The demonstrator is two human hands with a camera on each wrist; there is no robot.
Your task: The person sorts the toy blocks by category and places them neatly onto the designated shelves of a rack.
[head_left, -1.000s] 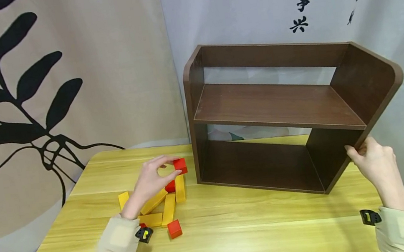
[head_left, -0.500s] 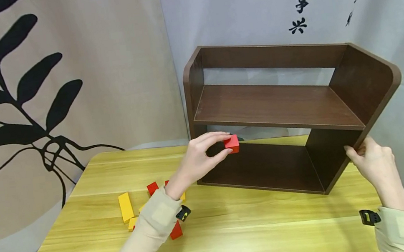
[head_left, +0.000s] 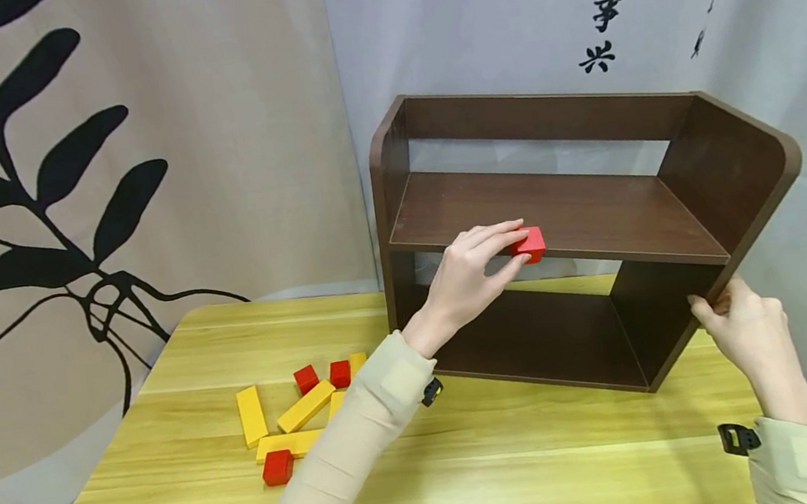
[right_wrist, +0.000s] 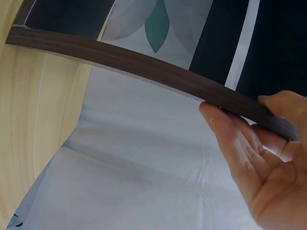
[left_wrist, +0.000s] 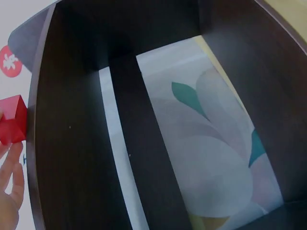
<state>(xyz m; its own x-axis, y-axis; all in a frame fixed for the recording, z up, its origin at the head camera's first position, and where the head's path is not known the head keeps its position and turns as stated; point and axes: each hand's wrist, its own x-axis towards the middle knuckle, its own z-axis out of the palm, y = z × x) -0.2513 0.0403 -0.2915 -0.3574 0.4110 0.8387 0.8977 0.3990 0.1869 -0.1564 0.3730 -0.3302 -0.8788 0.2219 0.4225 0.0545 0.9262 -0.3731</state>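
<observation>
Between thumb and fingers, my left hand [head_left: 474,268] pinches a red cube [head_left: 529,244]. In the head view the cube overlaps the front edge of the middle board of a dark brown two-tier shelf [head_left: 555,191]. The left wrist view has the red cube [left_wrist: 14,120] at its left side, close to the edge of a shelf board [left_wrist: 72,143]. My right hand [head_left: 750,335] grips the front edge of the shelf's right side panel, thumb inside and fingers outside. In the right wrist view the right hand [right_wrist: 264,153] holds that panel edge [right_wrist: 158,67].
Left of the shelf, several yellow blocks [head_left: 251,415] and red cubes [head_left: 277,467] lie on the wooden table [head_left: 521,473]. The left forearm covers part of this group. Behind the table hang a beige curtain [head_left: 246,137] and a pale curtain with dark writing [head_left: 480,15].
My left hand has carried the red cube from above the loose blocks, rightward and up to the shelf's middle board. The right hand keeps its grip on the side panel.
</observation>
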